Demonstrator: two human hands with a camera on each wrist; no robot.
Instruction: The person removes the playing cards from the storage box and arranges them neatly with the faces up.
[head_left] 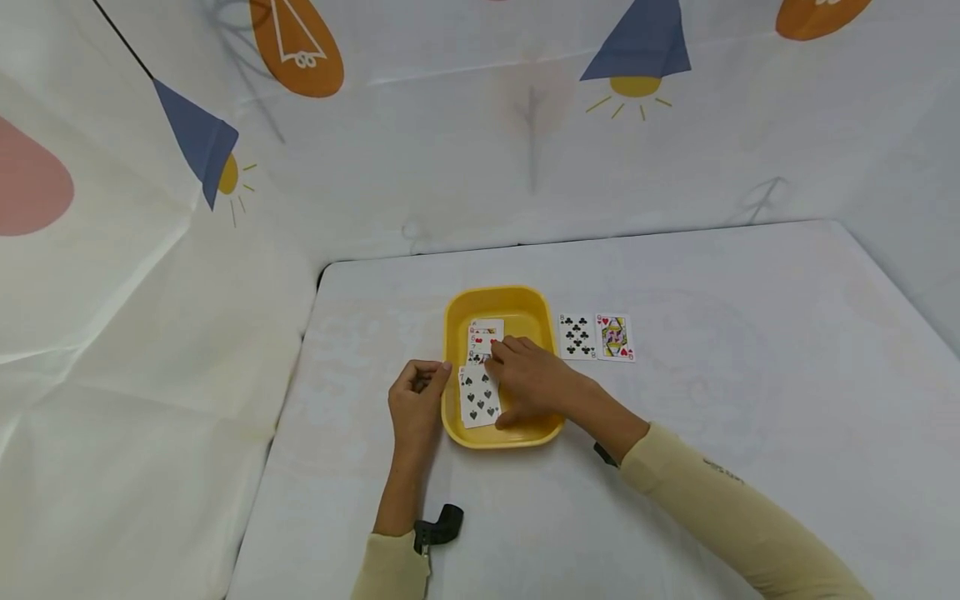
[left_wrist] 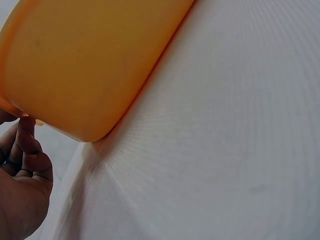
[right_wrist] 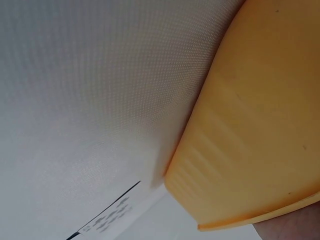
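Observation:
A yellow tray [head_left: 504, 442] stands on the white-covered table, with several playing cards [head_left: 487, 327] overlapping in a column inside it. Nearest me in that column lies a spade card [head_left: 478, 398], face up. At the tray's left side my left hand [head_left: 417, 404] pinches the rim between thumb and curled fingers; the left wrist view shows these fingertips at the rim too. My right hand [head_left: 532, 379] reaches over the right rim into the tray. Its fingers are spread, the fingertips touching the cards and the thumb by the spade card's lower right corner. The right wrist view hides its fingers behind the tray wall.
Just right of the tray, a club card [head_left: 577, 337] and a queen of hearts [head_left: 615, 337] lie side by side, face up. White cloth walls with printed lamps [head_left: 641, 42] rise behind and left of the table [head_left: 750, 375].

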